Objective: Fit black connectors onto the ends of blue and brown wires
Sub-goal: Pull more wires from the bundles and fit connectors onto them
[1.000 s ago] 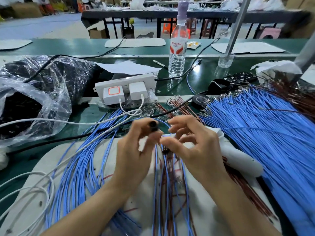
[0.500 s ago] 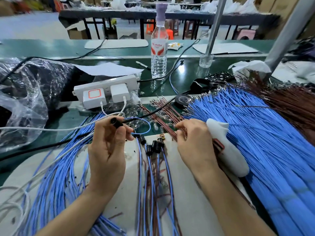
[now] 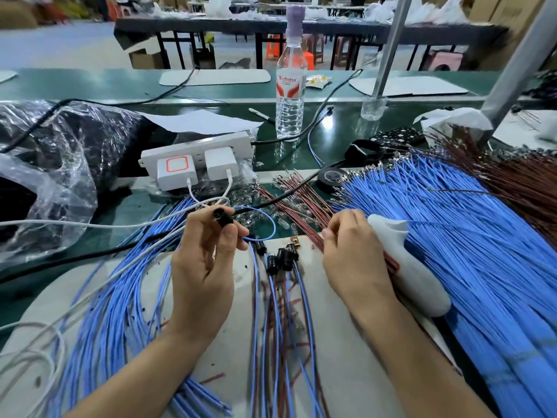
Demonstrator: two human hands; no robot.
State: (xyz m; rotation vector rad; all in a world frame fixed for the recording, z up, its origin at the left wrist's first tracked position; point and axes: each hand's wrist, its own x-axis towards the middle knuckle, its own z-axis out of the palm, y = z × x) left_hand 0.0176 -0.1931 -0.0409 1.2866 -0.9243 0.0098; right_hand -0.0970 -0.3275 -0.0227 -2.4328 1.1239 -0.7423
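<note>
Hands no longer together: left hand point(image 3: 205, 267) around black connector point(image 3: 223, 217), right hand point(image 3: 352, 257) tight on brown wires point(image 3: 301, 206).

Big workshop hall, pale grey floor point(image 3: 75, 46) at back. Long green bench point(image 3: 90, 82) runs L to R across the view. Behind it a dark table point(image 3: 331, 25) on black legs, w/ orange stools point(image 3: 272, 51) & a pink stool point(image 3: 444, 61) nearby. Cardboard box point(image 3: 144, 58) on floor, left. Thin metal post point(image 3: 389, 49) & thicker post point(image 3: 518, 64) rise at right. Light even, soft.
</note>
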